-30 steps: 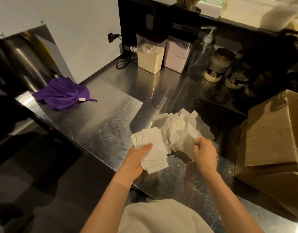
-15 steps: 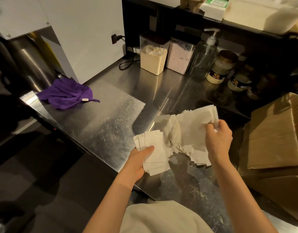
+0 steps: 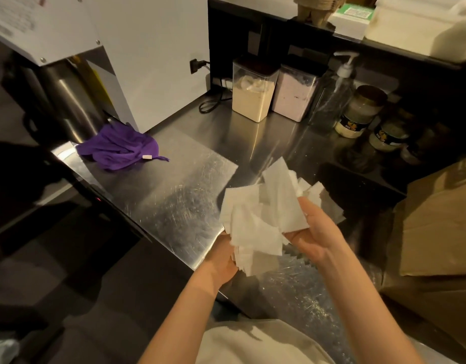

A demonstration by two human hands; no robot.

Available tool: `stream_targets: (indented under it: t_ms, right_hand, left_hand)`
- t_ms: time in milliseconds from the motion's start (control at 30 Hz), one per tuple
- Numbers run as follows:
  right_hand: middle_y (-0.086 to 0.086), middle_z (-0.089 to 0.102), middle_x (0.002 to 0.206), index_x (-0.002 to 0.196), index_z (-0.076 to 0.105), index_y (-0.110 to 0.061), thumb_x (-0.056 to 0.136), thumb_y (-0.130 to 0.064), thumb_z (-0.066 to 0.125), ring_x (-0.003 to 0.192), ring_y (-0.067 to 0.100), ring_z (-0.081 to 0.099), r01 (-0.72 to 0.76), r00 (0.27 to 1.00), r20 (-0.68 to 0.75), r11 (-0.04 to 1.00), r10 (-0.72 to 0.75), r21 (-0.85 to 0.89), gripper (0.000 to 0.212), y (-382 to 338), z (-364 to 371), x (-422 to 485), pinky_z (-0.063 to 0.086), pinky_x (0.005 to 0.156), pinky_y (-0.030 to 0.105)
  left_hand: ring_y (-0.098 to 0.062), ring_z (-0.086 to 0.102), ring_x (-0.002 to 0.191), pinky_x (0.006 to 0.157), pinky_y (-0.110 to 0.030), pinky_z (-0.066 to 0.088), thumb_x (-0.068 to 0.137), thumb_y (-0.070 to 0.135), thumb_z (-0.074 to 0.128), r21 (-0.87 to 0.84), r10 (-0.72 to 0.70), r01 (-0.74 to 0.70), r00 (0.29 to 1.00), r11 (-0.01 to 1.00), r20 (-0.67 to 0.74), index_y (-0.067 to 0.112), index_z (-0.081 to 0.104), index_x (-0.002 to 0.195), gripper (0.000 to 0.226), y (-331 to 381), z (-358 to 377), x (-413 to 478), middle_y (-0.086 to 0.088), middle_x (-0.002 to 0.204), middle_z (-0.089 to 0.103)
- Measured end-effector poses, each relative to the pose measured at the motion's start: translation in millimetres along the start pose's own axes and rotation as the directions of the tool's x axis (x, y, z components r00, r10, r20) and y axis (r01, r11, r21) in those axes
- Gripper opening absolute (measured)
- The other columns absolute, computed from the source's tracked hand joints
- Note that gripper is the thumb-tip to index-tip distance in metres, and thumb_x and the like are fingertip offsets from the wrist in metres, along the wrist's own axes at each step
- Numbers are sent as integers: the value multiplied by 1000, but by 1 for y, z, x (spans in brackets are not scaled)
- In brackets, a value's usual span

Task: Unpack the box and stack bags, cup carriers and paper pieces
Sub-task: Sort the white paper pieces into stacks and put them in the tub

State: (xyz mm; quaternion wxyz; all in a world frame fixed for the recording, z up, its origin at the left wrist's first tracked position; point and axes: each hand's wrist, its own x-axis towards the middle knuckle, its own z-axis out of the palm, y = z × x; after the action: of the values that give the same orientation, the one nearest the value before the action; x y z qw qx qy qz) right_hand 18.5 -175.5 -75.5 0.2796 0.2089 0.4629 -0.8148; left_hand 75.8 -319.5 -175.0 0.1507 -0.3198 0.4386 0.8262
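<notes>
While the white rectangular paper pieces (image 3: 263, 214) lay spread like a fan on the scratched steel tabletop (image 3: 174, 195) one second ago, just left of the brown cardboard box (image 3: 442, 227), now they are lifted, and I can find no sheet still lying there. Half a second ago the right grip (image 3: 316, 232) had raised its share alone, nearer to the box. Since then it has come away from the box and met the left grip (image 3: 224, 261), so the two bundles are now one. The right grip pinches the upper sheets, thumb on top. The left grip holds the lower sheets from under, with its fingers hidden behind the paper. The bundle hangs in the air left of the box, above the near edge of the tabletop, with corners pointing many ways. I judge the collecting finished; the edges need squaring before this stack can be put down.
</notes>
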Motion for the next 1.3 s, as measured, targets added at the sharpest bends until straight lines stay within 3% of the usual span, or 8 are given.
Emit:
stream_targets:
  t_ms: [67,167,333,567,833,1067,1200,1300]
  right_hand:
    - [12,62,103,109,57,-12,87,-10,58,90,26,64,-31,999,-34,977,25,-210,22,11,-2,5,58,67,39]
    - [10,58,104,93,56,-18,96,-12,49,88,25,61,-5,989,-131,879,-65,-476,9,21,-8,12,56,74,40]
    - [3,59,107,92,49,-34,96,-38,51,97,26,61,51,982,-138,889,-127,-456,6,22,-5,10,57,79,42]
    - [-4,63,105,107,55,-30,66,-67,61,95,19,64,130,974,-45,717,-220,-685,56,28,-8,17,58,79,41]
    - [2,60,103,107,59,-15,91,-19,62,85,15,57,170,923,-79,581,-377,-796,17,30,-22,30,45,58,22]
    - [15,64,104,91,67,-10,91,-10,56,101,40,59,260,952,49,713,-303,-651,12,3,-21,19,50,89,48]
    - [5,66,95,93,69,-14,87,-18,62,91,25,63,358,934,325,417,-150,-836,10,3,-10,9,53,83,36]
    - [-5,61,106,105,66,-18,84,-20,66,97,15,58,417,909,416,33,-36,-908,21,16,-1,14,50,84,26]
  left_hand:
    - [-19,48,67,54,-27,44,93,12,54,-50,-50,48,997,998,-50,9,52,79,15,4,-4,-1,-9,68,59]
    - [-17,62,67,49,-21,53,102,8,42,-72,-18,20,999,997,38,8,61,96,20,6,-12,-3,-7,71,67]
    - [-14,62,81,65,-15,52,100,5,48,-143,-51,61,996,988,73,15,55,108,14,4,-15,-4,-8,94,64]
    - [-20,66,78,52,-23,54,102,22,45,-104,38,-33,998,994,50,12,65,103,22,5,-10,-7,-5,81,72]
    - [-17,68,70,50,-25,55,101,23,46,-244,-11,37,994,969,106,13,65,95,23,3,-13,-3,-4,79,70]
    - [-24,66,88,62,-30,59,98,25,51,-276,-41,63,995,959,86,14,66,107,21,-2,-18,6,-8,96,71]
    - [-25,65,89,76,-36,55,86,32,63,-253,-28,37,999,967,40,13,67,109,30,-4,-18,10,-11,102,69]
    - [-22,65,74,61,-31,56,99,25,46,-261,-45,72,993,963,109,12,68,98,25,-3,-18,11,-10,88,67]
